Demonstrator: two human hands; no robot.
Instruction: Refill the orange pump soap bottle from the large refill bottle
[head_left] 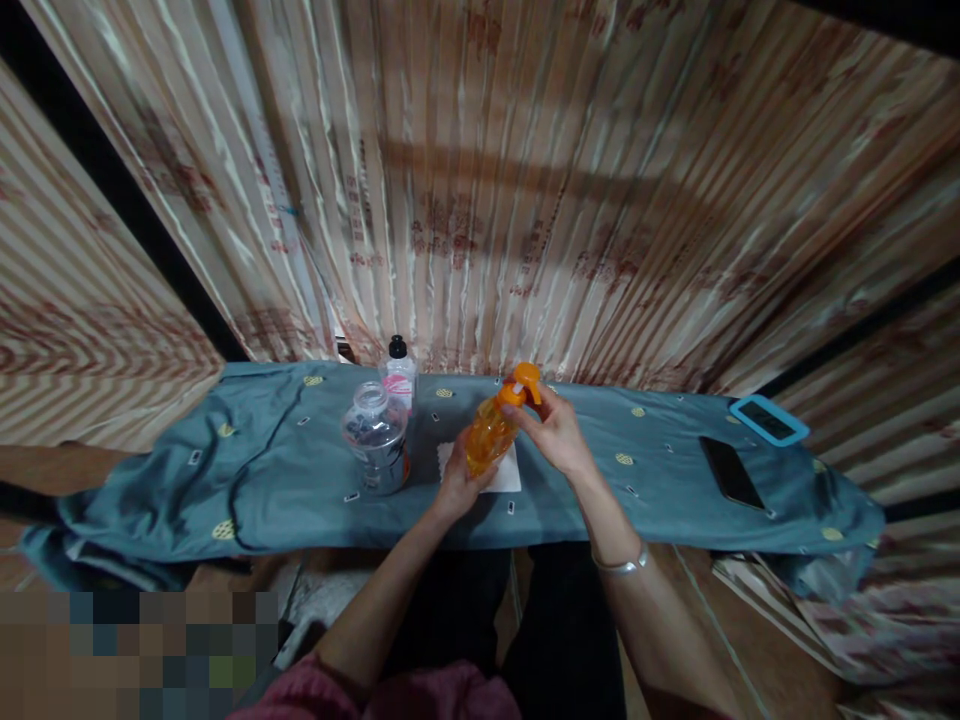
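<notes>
An orange dish soap bottle (491, 440) is tilted, its top toward the upper right. My left hand (459, 482) is closed around its lower part. At the top, the fingers of my right hand (553, 430) grip the orange flip cap (526, 378), whose lid stands raised with a small whitish spout showing. Under the bottle, a white cloth or paper (508, 472) lies on the table. To the left stands a clear wide plastic jar (377, 445) without a lid. Behind it is a clear bottle (400, 378) with a black cap and pink-and-white label.
The table carries a blue-grey cloth (285, 500) with a pineapple print. On the right lie a black phone (731, 472) and a blue-framed device (769, 420). Striped, floral curtains (465, 200) hang close behind and at both sides, with dark poles at the corners.
</notes>
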